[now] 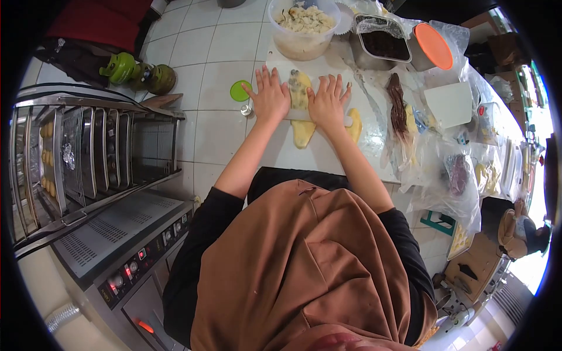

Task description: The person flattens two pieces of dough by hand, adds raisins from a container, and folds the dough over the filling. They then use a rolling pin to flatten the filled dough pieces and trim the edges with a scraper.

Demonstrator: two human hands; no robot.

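My left hand (269,96) lies flat, fingers spread, on the left end of a pale rolling pin (300,115). On the pin's right part rests my right hand (328,102), its fingers also stretched out. Beneath the pin is a long strip of yellow dough (302,134), its far part spotted with dark filling and showing between my hands. A second yellow dough piece (355,124) lies just right of my right wrist. Left of my left hand are a green round lid (240,90) and a small shiny weight-like object (246,110).
A translucent tub (300,51) of pale crumbly filling stands at the back, beside a metal tin (377,62) of dark filling and an orange-lidded container (434,47). Dark brown strands (397,105) and a white scraper-like sheet (448,103) lie right. A tray rack (91,152) stands left.
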